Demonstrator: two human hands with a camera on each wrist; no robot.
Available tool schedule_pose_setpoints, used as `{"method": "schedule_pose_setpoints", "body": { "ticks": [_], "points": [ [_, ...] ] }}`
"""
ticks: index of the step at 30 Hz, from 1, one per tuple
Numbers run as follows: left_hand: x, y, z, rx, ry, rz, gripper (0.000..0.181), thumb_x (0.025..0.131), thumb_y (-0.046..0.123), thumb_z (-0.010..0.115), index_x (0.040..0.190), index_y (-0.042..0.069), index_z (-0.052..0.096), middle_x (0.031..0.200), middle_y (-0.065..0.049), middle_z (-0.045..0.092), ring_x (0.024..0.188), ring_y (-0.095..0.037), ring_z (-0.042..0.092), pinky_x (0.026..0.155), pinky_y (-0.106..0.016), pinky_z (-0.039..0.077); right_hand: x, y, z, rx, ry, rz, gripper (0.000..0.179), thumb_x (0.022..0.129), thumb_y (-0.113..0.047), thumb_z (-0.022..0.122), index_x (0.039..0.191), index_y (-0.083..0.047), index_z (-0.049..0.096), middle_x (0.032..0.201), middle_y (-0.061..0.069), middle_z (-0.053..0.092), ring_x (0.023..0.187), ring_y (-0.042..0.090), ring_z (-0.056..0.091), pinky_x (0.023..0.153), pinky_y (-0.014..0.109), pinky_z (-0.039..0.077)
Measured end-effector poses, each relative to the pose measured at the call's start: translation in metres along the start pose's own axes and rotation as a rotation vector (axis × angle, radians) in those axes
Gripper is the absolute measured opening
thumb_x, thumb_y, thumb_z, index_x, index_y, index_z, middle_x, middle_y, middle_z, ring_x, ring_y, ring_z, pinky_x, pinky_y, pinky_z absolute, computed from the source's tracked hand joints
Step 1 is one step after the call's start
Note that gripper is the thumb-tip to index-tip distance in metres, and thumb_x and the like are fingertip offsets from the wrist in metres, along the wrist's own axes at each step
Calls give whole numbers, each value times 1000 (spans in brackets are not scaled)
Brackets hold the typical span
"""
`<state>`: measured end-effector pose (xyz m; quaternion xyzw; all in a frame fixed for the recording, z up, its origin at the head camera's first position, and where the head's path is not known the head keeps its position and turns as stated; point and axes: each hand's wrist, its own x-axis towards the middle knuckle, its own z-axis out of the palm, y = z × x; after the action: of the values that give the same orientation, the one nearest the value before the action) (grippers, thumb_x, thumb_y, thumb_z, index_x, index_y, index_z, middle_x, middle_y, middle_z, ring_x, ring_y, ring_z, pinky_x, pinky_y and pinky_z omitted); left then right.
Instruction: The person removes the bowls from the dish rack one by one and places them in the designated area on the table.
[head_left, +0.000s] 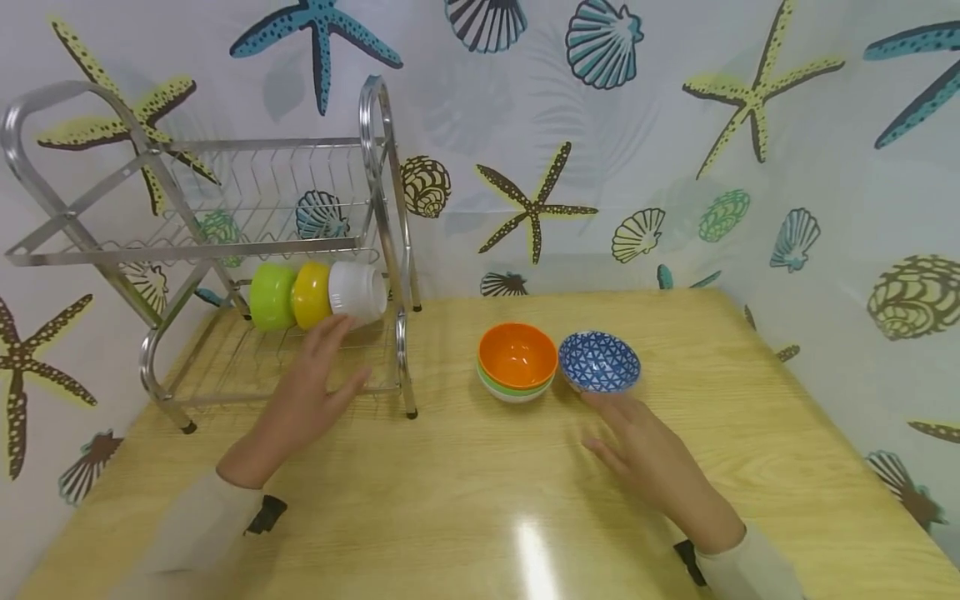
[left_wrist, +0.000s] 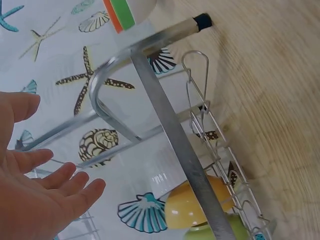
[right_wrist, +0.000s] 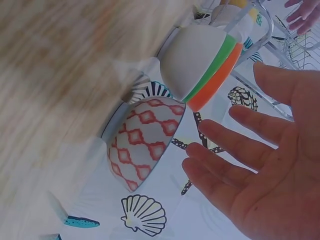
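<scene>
My left hand [head_left: 303, 396] is held in front of the dish rack's lower tier, fingers extended and nothing in them. Nearest to it is a white bowl [head_left: 352, 292], on its side in the rack beside a yellow bowl [head_left: 311, 295] and a green bowl [head_left: 272, 296]. My right hand [head_left: 648, 450] hovers just in front of a patterned bowl [head_left: 600, 361], blue and white inside; its outside [right_wrist: 145, 137] shows red diamonds. That hand's fingers are spread and hold nothing; in the head view, contact with the rim cannot be told. Left of this bowl stands a stack topped by an orange bowl [head_left: 517, 354].
A two-tier metal dish rack [head_left: 300, 247] stands at the left, its upper tier above the bowls. Under the orange bowl sit a green bowl [head_left: 514, 388] and a white one. The wooden table [head_left: 465, 492] meets a cloth [head_left: 675, 142] printed with starfish and shells.
</scene>
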<state>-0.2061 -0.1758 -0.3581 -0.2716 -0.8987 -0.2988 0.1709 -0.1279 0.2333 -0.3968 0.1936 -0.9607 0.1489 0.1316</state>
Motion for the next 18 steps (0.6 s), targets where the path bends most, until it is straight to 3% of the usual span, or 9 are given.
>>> {"method": "schedule_pose_setpoints", "body": {
  "ticks": [4, 9, 18],
  "points": [
    [8, -12, -3, -57, 1, -73, 60, 96, 19, 59, 146, 0, 31, 144, -25, 35, 130, -42, 36, 106, -61, 33, -3, -4, 0, 4, 43, -25, 54, 89, -25, 69, 137, -7, 50, 134, 19, 54, 123, 38, 50, 100, 54, 44],
    [21, -26, -9, -70, 40, -109, 51, 98, 16, 56, 142, -1, 38, 140, -25, 44, 128, -42, 41, 104, -59, 36, -6, -8, -2, 1, 127, -73, 53, 86, -21, 72, 134, -7, 52, 132, 16, 56, 121, 35, 53, 97, 52, 48],
    [41, -46, -15, -73, 1, -289, 57, 100, 25, 51, 145, -4, 33, 145, -27, 36, 132, -44, 35, 107, -60, 33, -12, -13, -5, 8, 130, -89, 49, 88, -19, 70, 132, -6, 54, 136, 14, 54, 124, 36, 50, 97, 52, 47]
  ]
}}
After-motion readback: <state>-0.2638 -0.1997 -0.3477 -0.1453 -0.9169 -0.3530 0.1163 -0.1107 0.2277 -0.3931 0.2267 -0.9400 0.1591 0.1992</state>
